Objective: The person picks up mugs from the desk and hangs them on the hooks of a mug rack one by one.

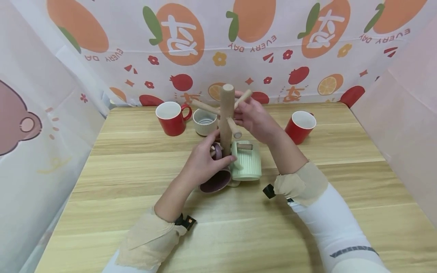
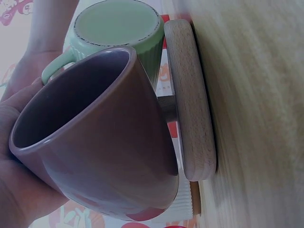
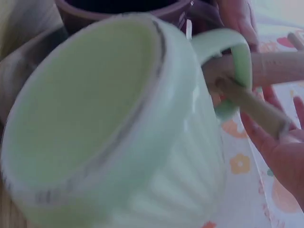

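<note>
A wooden mug tree (image 1: 227, 113) stands upright on the table, with short pegs pointing several ways. My left hand (image 1: 201, 161) grips its lower post, thumb across the front beside the green handle, index finger on the left. A purple mug (image 2: 104, 147) hangs low on a peg, tilted, its handle between the left thumb and index finger. To the right, a ribbed light-green mug (image 1: 246, 163) hangs upside down by its handle from another peg. My right hand (image 1: 254, 117) is behind the upper post near a peg, fingers loosely bent; their far ends are hidden.
One red mug (image 1: 172, 123) stands at the back left, beside a ribbed off-white cup (image 1: 205, 123). Another red mug (image 1: 299, 129) stands to the right, beyond the right forearm. A printed curtain (image 1: 252, 64) hangs behind the wooden table (image 1: 129, 182).
</note>
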Action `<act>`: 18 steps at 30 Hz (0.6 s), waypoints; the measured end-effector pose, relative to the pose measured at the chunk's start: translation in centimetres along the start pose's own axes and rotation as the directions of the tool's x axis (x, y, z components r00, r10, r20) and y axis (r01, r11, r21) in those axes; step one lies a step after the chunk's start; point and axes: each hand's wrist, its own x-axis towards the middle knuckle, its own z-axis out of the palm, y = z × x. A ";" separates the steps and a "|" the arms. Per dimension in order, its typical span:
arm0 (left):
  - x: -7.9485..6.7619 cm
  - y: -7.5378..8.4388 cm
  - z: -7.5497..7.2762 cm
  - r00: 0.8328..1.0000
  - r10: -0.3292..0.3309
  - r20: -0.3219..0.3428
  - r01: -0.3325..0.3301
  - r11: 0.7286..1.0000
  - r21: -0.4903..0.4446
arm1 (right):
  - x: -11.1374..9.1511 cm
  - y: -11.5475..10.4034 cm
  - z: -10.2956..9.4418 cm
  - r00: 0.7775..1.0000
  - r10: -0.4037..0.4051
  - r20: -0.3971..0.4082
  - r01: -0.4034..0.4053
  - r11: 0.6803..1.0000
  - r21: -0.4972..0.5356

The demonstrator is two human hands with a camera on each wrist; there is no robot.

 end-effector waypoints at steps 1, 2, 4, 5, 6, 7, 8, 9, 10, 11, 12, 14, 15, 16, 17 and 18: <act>0.0 0.0 0.0 1.000 0.002 0.000 -0.002 1.000 0.000 | 0.2 0.1 0.2 1.000 0.000 0.025 0.000 1.000 0.014; 0.0 0.0 0.0 1.000 0.004 -0.001 -0.004 1.000 -0.001 | 0.5 0.3 0.4 0.999 -0.006 0.054 0.005 1.000 0.029; 0.0 -0.1 0.0 1.000 0.009 -0.001 -0.009 1.000 -0.004 | 0.9 0.6 0.7 0.993 -0.026 0.113 0.017 0.997 0.076; 0.0 -0.1 0.0 1.000 0.012 -0.002 -0.012 1.000 -0.005 | 1.0 0.7 0.8 0.989 -0.041 0.143 0.027 0.995 0.098; 0.0 -0.1 0.0 1.000 0.014 -0.001 -0.014 1.000 -0.007 | 1.2 0.8 1.0 0.983 -0.057 0.173 0.036 0.992 0.123; 0.0 -0.1 0.0 1.000 0.015 -0.001 -0.015 1.000 -0.008 | 1.3 0.9 1.1 0.977 -0.068 0.203 0.039 0.989 0.145; 0.0 -0.1 0.0 1.000 0.022 -0.002 -0.022 1.000 -0.008 | 1.5 0.9 1.3 0.971 -0.076 0.226 0.039 0.986 0.163; 0.0 -0.1 0.0 1.000 0.025 -0.005 -0.025 1.000 -0.007 | 1.7 1.0 1.5 0.965 -0.086 0.248 0.043 0.984 0.174; 0.0 0.0 0.0 1.000 0.028 -0.007 -0.028 1.000 -0.007 | 1.8 1.0 1.7 0.958 -0.097 0.269 0.048 0.982 0.182; -0.1 0.0 0.0 1.000 0.030 -0.010 -0.030 1.000 -0.008 | 2.0 1.1 1.8 0.952 -0.109 0.287 0.055 0.980 0.190; -0.1 0.0 0.0 0.999 0.031 -0.013 -0.032 0.999 -0.008 | 2.2 1.1 1.9 0.946 -0.119 0.303 0.057 0.977 0.206; -0.2 -0.1 0.0 0.999 0.033 -0.018 -0.034 0.999 -0.013 | 2.6 1.3 2.0 0.935 -0.141 0.327 0.062 0.969 0.239; -0.2 -0.1 0.0 0.999 0.032 -0.020 -0.033 0.999 -0.015 | 2.7 1.3 2.0 0.929 -0.150 0.339 0.062 0.964 0.258; -0.2 -0.2 0.0 0.999 0.035 -0.019 -0.035 0.999 -0.014 | 2.9 1.4 2.0 0.923 -0.157 0.352 0.058 0.959 0.277; -0.2 -0.2 0.0 0.999 0.039 -0.020 -0.039 0.999 -0.013 | 3.0 1.5 2.0 0.914 -0.165 0.371 0.057 0.956 0.287; -0.2 -0.3 0.0 0.999 0.043 -0.020 -0.043 0.999 -0.014 | 3.2 1.5 1.9 0.906 -0.170 0.388 0.056 0.955 0.290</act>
